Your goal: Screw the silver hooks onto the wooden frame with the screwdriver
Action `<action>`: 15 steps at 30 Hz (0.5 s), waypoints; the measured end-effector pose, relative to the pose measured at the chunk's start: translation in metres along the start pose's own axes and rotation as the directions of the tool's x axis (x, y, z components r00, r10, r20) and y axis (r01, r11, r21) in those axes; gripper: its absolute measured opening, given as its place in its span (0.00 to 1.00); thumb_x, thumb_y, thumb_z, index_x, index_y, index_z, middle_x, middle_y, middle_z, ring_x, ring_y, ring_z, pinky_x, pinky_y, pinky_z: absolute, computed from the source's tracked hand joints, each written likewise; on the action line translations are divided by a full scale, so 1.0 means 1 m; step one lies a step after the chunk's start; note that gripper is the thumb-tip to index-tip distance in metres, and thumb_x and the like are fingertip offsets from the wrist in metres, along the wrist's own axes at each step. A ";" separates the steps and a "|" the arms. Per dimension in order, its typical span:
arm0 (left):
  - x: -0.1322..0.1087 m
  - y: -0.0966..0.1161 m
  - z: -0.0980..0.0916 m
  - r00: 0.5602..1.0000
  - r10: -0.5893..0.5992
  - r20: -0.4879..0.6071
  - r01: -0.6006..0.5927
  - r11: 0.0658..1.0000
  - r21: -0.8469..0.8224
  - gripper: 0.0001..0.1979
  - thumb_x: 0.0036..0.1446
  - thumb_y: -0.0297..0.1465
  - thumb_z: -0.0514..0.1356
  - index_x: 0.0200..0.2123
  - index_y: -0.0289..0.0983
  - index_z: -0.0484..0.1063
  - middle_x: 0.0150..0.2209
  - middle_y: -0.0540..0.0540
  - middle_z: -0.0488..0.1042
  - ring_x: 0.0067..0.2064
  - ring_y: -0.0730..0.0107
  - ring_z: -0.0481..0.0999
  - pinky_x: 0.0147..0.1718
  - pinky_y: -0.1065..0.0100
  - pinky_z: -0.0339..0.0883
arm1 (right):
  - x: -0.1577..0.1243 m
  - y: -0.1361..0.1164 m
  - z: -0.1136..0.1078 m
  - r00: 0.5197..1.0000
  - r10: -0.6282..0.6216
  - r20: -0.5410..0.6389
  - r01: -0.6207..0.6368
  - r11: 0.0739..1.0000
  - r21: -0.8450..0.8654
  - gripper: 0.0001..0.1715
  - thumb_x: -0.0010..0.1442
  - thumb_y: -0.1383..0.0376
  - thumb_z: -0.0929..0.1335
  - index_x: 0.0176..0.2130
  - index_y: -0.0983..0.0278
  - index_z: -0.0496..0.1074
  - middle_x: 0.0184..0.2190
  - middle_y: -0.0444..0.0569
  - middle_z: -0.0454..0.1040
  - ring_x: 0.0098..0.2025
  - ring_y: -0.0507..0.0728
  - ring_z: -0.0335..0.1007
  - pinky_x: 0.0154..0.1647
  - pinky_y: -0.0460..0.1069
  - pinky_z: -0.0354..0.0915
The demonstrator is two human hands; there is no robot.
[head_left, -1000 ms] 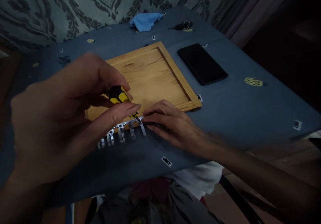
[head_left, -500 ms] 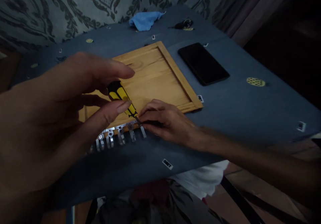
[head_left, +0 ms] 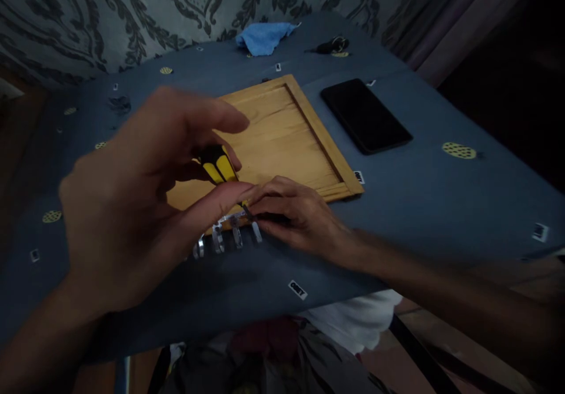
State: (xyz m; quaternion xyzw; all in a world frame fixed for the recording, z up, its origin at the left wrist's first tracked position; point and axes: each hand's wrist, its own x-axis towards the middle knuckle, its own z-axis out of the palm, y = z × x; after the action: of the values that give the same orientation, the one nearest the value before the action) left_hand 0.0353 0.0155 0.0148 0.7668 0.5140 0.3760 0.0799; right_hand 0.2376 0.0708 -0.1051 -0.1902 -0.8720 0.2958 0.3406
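My left hand (head_left: pixel 136 205) grips a screwdriver with a yellow and black handle (head_left: pixel 217 166), held between thumb and fingers, with the index finger stretched out above it. Its tip points down at the right end of a metal hook rail (head_left: pixel 229 234) fixed along the near edge of a wooden board (head_left: pixel 273 135). My right hand (head_left: pixel 293 217) lies on the blue cloth beside the rail's right end, fingers pressed together near the screwdriver tip. What those fingers pinch is hidden.
A black phone (head_left: pixel 365 115) lies right of the board on the blue tablecloth (head_left: pixel 419 194). A blue rag (head_left: pixel 263 36) and a bunch of keys (head_left: pixel 332 45) sit at the far edge. The table's near edge drops off just below the hands.
My left hand has shifted right and turned on the screwdriver handle, with the thumb now closer to my right hand's fingers. The view has drifted slightly. The right hand stays by the rail.
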 end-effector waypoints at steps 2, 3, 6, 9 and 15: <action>0.001 0.000 0.001 0.997 -0.075 0.035 0.078 0.992 -0.094 0.15 0.60 0.32 0.70 0.48 0.47 0.72 0.49 0.53 0.76 0.46 0.65 0.82 0.43 0.61 0.82 | 0.000 0.000 -0.003 0.999 0.010 0.030 -0.010 1.000 0.018 0.10 0.66 0.71 0.71 0.47 0.64 0.78 0.45 0.53 0.81 0.49 0.59 0.77 0.50 0.54 0.73; 0.001 -0.001 0.001 0.995 -0.084 0.045 0.089 0.988 -0.128 0.15 0.60 0.31 0.70 0.47 0.46 0.71 0.48 0.53 0.75 0.46 0.65 0.82 0.44 0.60 0.83 | -0.001 0.000 -0.004 0.999 0.021 0.050 -0.022 0.999 0.027 0.11 0.65 0.70 0.71 0.48 0.64 0.78 0.45 0.53 0.80 0.50 0.59 0.76 0.51 0.54 0.73; 0.004 -0.005 0.003 0.999 -0.045 0.008 0.045 0.983 -0.177 0.15 0.57 0.29 0.72 0.43 0.44 0.71 0.43 0.54 0.75 0.42 0.64 0.83 0.41 0.59 0.83 | -0.003 -0.001 -0.008 0.996 0.042 0.073 -0.046 0.997 0.057 0.17 0.65 0.68 0.73 0.54 0.64 0.76 0.46 0.53 0.80 0.50 0.59 0.76 0.52 0.54 0.73; 0.005 -0.006 0.005 1.000 -0.019 -0.014 0.016 0.984 -0.178 0.13 0.57 0.29 0.72 0.42 0.43 0.72 0.39 0.53 0.77 0.41 0.63 0.83 0.38 0.59 0.81 | -0.005 0.000 -0.010 0.999 0.023 0.049 -0.028 0.996 0.084 0.23 0.65 0.68 0.73 0.59 0.64 0.73 0.47 0.53 0.80 0.50 0.59 0.75 0.51 0.54 0.73; 0.005 -0.006 0.004 0.999 0.035 -0.014 -0.035 0.999 -0.016 0.09 0.61 0.31 0.69 0.44 0.44 0.75 0.42 0.54 0.78 0.43 0.65 0.80 0.39 0.62 0.79 | -0.006 0.002 -0.010 0.998 0.017 0.063 -0.024 0.995 0.101 0.24 0.66 0.69 0.72 0.60 0.64 0.72 0.46 0.52 0.79 0.50 0.58 0.74 0.51 0.54 0.73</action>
State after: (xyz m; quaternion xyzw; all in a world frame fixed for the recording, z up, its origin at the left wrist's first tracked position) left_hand 0.0345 0.0233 0.0108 0.7724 0.4980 0.3868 0.0760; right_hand 0.2491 0.0723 -0.1035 -0.1722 -0.8639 0.3492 0.3195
